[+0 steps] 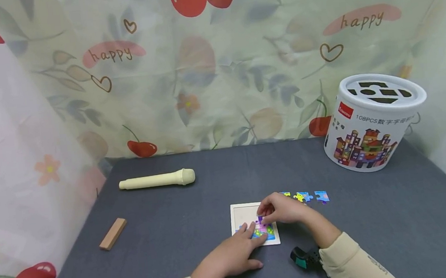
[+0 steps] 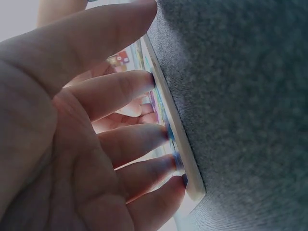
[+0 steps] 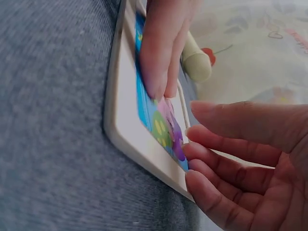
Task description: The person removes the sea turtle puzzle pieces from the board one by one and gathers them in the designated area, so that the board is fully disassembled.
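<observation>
A small wooden-framed jigsaw board point(image 1: 240, 212) lies on the table, its near part filled with colourful pieces and its far part bare wood. My left hand point(image 1: 235, 251) rests spread on its left and near side, fingertips touching the board near its frame point(image 2: 177, 125). From the right, my right hand point(image 1: 283, 207) reaches over the board with bent fingers. Its fingertips touch a purple puzzle piece point(image 3: 177, 142) among the laid ones, while the thumb stands apart from them in the right wrist view. Loose puzzle pieces point(image 1: 322, 196) lie behind my right hand, partly hidden by it.
A cream toy microphone point(image 1: 155, 180) lies at the back left, with a wooden block point(image 1: 113, 234) nearer the left edge. A white block bucket point(image 1: 370, 125) stands at the back right. Beside my right sleeve is a black strap-like device point(image 1: 305, 257). Patterned cloth hangs behind the table.
</observation>
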### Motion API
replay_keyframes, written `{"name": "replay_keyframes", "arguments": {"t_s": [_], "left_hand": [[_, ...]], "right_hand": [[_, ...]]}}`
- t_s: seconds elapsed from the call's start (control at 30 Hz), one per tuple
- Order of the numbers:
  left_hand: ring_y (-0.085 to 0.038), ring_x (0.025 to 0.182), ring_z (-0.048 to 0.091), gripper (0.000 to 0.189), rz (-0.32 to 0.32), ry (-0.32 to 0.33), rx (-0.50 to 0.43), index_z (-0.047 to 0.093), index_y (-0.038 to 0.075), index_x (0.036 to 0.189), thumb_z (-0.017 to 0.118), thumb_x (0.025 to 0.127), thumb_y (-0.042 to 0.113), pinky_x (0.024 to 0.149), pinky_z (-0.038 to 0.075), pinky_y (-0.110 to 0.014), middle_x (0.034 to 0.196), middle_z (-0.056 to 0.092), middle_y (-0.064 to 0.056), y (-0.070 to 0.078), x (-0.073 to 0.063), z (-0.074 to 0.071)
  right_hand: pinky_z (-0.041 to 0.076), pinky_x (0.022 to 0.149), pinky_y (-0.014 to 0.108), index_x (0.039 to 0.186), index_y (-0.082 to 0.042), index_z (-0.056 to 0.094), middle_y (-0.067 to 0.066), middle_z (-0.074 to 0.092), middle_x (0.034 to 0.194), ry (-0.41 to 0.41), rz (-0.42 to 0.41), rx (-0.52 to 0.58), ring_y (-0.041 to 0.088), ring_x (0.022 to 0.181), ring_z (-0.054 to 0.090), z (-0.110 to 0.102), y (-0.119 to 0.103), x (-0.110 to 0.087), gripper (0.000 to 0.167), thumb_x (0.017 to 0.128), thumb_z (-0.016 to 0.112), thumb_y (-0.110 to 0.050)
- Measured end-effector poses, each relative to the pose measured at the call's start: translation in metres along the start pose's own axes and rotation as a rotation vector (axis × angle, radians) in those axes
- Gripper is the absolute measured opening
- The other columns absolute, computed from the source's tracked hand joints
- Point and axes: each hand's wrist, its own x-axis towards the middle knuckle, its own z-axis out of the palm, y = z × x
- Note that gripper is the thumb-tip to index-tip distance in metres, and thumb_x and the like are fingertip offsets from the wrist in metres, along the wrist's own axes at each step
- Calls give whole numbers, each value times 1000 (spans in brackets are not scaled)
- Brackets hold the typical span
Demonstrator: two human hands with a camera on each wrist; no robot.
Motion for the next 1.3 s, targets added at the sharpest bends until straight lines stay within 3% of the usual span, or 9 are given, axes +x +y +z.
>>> {"name": "replay_keyframes", "arguments": {"t_s": [0.37,0.77,1.07,1.3], "left_hand": [[-33,139,30,62,-4,-1,0,44,28,140,67,83,38,104,40,-43,151,32,-12,-1,1,2],[-33,139,29,62,-4,-13,-16,44,28,140,67,84,37,104,39,-44,151,31,-11,-1,0,1],[-34,138,30,62,2,12,3,45,27,139,68,82,37,105,38,-43,150,32,-13,0,0,3],[-33,139,28,62,-8,-3,-12,44,27,140,68,83,37,105,38,-43,151,31,-12,0,0,2]], "right_hand": [[46,60,20,92,-1,70,1,63,75,49,36,8,8,67,52,3,6,1,12,80,69,-4],[45,59,21,87,-3,69,0,60,72,18,15,43,10,66,51,2,7,0,6,82,67,-2],[49,62,21,93,3,66,6,63,78,-13,8,166,9,68,54,-2,8,-4,10,84,64,-2],[53,61,25,95,6,65,8,64,76,-42,27,276,11,64,56,-2,15,-3,13,85,63,-2]]}}
